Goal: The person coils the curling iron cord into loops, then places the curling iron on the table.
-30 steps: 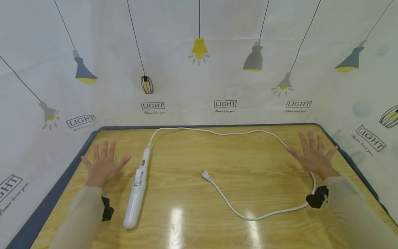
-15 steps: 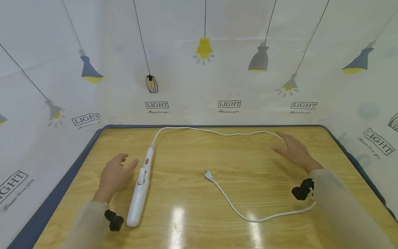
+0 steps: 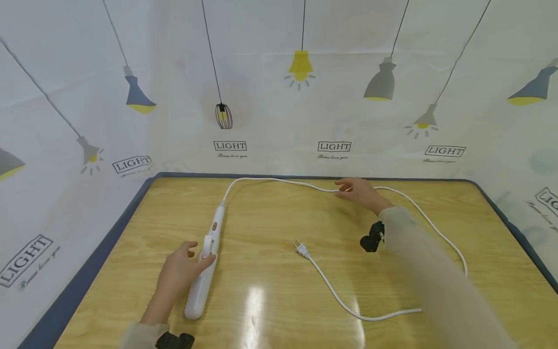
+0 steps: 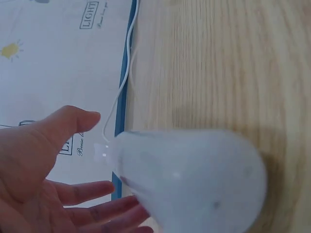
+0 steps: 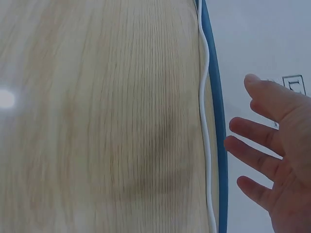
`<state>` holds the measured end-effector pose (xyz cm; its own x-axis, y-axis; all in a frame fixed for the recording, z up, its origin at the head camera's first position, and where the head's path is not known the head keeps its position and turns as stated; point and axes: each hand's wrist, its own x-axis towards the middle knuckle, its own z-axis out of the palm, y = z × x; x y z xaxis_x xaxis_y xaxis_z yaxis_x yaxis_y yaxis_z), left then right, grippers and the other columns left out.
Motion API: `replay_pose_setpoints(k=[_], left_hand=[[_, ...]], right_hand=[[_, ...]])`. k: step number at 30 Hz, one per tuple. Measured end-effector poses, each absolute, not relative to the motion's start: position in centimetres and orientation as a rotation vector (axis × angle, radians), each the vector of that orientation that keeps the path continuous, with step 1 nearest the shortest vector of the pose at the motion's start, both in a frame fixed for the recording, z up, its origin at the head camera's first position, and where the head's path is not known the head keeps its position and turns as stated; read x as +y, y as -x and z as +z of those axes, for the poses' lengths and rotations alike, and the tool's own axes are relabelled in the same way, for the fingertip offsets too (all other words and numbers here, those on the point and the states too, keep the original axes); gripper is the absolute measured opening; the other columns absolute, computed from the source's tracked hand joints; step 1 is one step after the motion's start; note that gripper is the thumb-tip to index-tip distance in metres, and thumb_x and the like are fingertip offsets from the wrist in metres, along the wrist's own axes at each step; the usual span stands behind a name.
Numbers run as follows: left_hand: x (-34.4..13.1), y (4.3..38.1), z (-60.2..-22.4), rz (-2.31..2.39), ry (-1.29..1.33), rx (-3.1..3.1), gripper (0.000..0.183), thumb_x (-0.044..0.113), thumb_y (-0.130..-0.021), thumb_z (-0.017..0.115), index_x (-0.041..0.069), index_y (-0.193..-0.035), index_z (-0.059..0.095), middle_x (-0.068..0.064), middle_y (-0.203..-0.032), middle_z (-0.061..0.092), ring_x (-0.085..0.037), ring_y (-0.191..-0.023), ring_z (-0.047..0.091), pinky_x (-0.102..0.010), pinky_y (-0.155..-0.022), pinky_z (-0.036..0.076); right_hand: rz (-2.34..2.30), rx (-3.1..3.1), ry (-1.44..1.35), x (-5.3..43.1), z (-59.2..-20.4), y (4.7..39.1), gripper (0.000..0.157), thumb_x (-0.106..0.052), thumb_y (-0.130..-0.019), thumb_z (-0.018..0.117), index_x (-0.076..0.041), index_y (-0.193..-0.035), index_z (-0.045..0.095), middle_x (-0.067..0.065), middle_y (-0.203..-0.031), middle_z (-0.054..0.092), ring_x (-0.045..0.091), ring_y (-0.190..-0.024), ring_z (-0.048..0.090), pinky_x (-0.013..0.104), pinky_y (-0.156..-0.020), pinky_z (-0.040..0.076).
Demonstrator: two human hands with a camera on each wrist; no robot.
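Beside the white appliance [image 3: 203, 282], the left hand [image 3: 178, 271] has relaxed fingers; rightward, the right hand [image 3: 362, 192] likewise; gripping seems not yet begun.

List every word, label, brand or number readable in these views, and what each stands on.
"LIGHT": boxed capitals, repeated across the printed wall covering; one at the head view's right edge is cut off.
"love you": cursive beneath those boxes; the word before it is too small to read surely.
No lettering or numbers can be read on the white corded appliance or its plug.
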<state>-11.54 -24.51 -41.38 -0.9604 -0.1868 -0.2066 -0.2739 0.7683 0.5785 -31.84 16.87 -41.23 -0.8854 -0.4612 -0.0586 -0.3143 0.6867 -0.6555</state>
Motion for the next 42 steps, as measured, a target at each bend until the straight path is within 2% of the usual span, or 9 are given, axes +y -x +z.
replay_pose_setpoints(k=[5,11,18,23,27,33,37,42], left_hand=[[-24.3,10.4,-41.8,0.915,0.400,2.835,0.074,0.043,-0.080,0.066,-0.005,-0.130,0.042,-0.032,-0.117,0.052,-0.044,-0.097,0.056,-0.049,-0.072,0.048],[-24.0,9.6,-42.4,1.044,0.400,2.818,0.068,0.031,-0.076,0.073,-0.006,-0.127,0.046,-0.028,-0.106,0.059,-0.034,-0.087,0.061,-0.044,-0.067,0.050],[-23.7,9.0,-43.0,1.114,0.431,2.823,0.071,0.022,-0.071,0.077,-0.003,-0.128,0.045,-0.023,-0.099,0.063,-0.031,-0.084,0.062,-0.041,-0.064,0.050],[-23.6,8.8,-43.3,1.081,0.450,2.871,0.070,0.017,-0.069,0.078,-0.002,-0.128,0.045,-0.020,-0.096,0.064,-0.029,-0.080,0.062,-0.040,-0.064,0.048],[-23.5,8.6,-43.5,1.046,0.481,2.915,0.068,0.017,-0.070,0.076,-0.001,-0.128,0.046,-0.020,-0.096,0.063,-0.028,-0.078,0.060,-0.041,-0.062,0.047],[-23.0,8.4,-43.9,1.050,0.484,2.970,0.065,0.015,-0.070,0.074,-0.002,-0.127,0.047,-0.017,-0.091,0.063,-0.026,-0.072,0.059,-0.037,-0.057,0.046],[-22.8,8.5,-44.1,1.063,0.476,3.001,0.063,0.013,-0.070,0.073,-0.002,-0.126,0.048,-0.018,-0.091,0.062,-0.026,-0.071,0.058,-0.035,-0.054,0.046],[-23.0,8.4,-44.1,1.060,0.457,3.052,0.058,0.011,-0.073,0.069,-0.003,-0.126,0.049,-0.022,-0.094,0.059,-0.029,-0.074,0.056,-0.037,-0.055,0.045]], right_hand=[[-1.062,2.653,0.625,13.5,-41.8,33.2,0.046,-0.018,-0.090,0.059,0.007,-0.127,0.049,0.029,-0.118,0.053,0.038,-0.106,0.051,0.048,-0.087,0.042],[-1.156,2.645,0.612,10.9,-43.7,35.3,0.043,-0.013,-0.086,0.065,0.006,-0.122,0.054,0.025,-0.115,0.056,0.036,-0.104,0.053,0.047,-0.086,0.043],[-1.199,2.628,0.544,9.3,-46.7,37.7,0.043,-0.019,-0.084,0.068,0.001,-0.120,0.058,0.021,-0.120,0.055,0.034,-0.110,0.050,0.044,-0.090,0.041],[-1.161,2.726,0.518,8.4,-47.1,37.3,0.034,-0.014,-0.085,0.065,0.002,-0.116,0.061,0.020,-0.119,0.056,0.034,-0.109,0.051,0.044,-0.092,0.039],[-1.141,2.812,0.447,7.8,-47.5,36.8,0.028,-0.012,-0.086,0.064,-0.002,-0.113,0.065,0.016,-0.116,0.059,0.031,-0.106,0.052,0.043,-0.091,0.040],[-1.141,2.924,0.400,7.9,-48.4,37.0,0.017,-0.009,-0.086,0.063,-0.005,-0.102,0.069,0.013,-0.101,0.064,0.027,-0.092,0.057,0.041,-0.080,0.044],[-1.216,2.910,0.433,8.6,-48.4,37.3,0.015,-0.005,-0.086,0.060,-0.001,-0.098,0.069,0.016,-0.094,0.063,0.029,-0.086,0.056,0.042,-0.076,0.044],[-1.320,2.836,0.448,9.3,-47.2,37.5,0.017,0.000,-0.087,0.053,0.004,-0.099,0.065,0.019,-0.096,0.061,0.031,-0.089,0.055,0.043,-0.079,0.044]])
